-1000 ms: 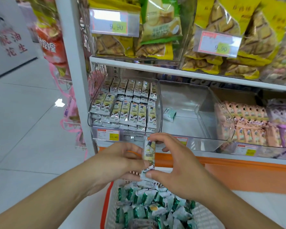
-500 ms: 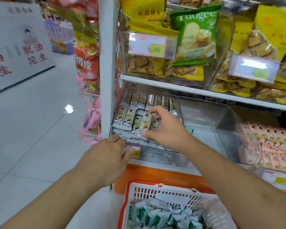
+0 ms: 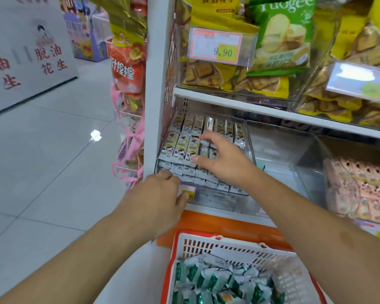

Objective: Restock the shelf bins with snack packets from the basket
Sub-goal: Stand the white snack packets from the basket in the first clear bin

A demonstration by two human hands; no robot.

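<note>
- Pinching a small snack packet [image 3: 204,150] between fingers and thumb, the right hand [image 3: 223,159] sets it down among the rows of like packets in the left clear bin [image 3: 249,137].
- Left hand [image 3: 160,194] rests at the bin's near left corner, fingers curled over the front edge, thumb beside the small price tag [image 3: 190,195]; whether it truly grips the edge cannot be told.
- Nearest to the viewer sits a white basket with a red rim [image 3: 219,249], holding a heap of green-and-white packets [image 3: 217,281].
- Right of the filled bin stands a second clear bin [image 3: 298,154], and farther right a bin of pink packets [image 3: 360,189].
- On the shelf above, yellow biscuit bags [image 3: 206,69] and a green bag [image 3: 281,34] sit behind a tag reading 9.90 [image 3: 217,46].
</note>
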